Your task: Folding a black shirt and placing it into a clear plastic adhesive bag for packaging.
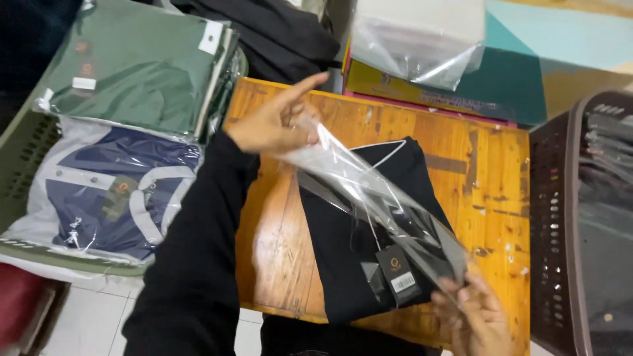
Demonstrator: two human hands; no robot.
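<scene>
A folded black shirt [349,224] with a white-trimmed collar and a dark hang tag [397,270] lies on a small orange wooden table [488,178]. A clear plastic bag [369,191] is stretched slantwise above it. My left hand [273,122], in a black sleeve, pinches the bag's upper end near the table's far left corner. My right hand [475,316] holds the bag's lower end at the table's near edge, beside the tag.
At left a green basket [26,151] holds bagged folded shirts, one green [138,66], one navy and white [119,191]. A dark brown basket [560,224] stands at right. Behind the table are a stack of clear bags [415,39] on flat boxes and dark cloth [277,33].
</scene>
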